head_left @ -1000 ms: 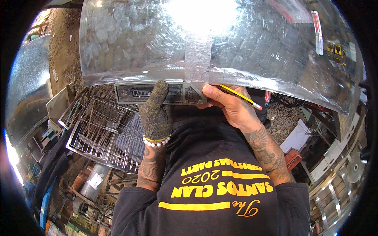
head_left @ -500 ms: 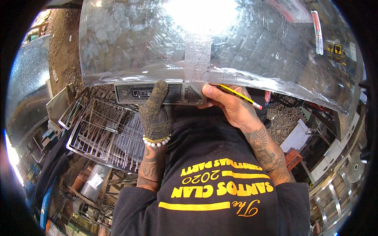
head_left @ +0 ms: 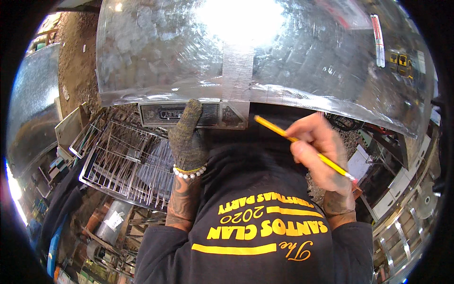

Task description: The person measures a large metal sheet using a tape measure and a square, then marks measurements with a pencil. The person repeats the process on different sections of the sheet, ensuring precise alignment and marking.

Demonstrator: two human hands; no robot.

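A try square has its dark grey stock against the near edge of a shiny metal sheet. Its wide steel blade lies flat across the sheet, away from me. My left hand, in a dark knit glove with a white bead bracelet at the wrist, is closed on the stock, thumb on top. The fingers underneath are hidden. Clear of the sheet, my bare right hand pinches a yellow pencil between thumb and fingers. The pencil's tip points toward the square, and the hand is slightly blurred.
At the sheet's far right lie red-and-white markers and some yellow-and-black items. A wire rack holding thin rods stands at my left. To the right are a white panel and metal frames.
My right hand has come off the square's end and moved right and toward me. The pencil has swung round within its fingers. My left hand stays on the stock.
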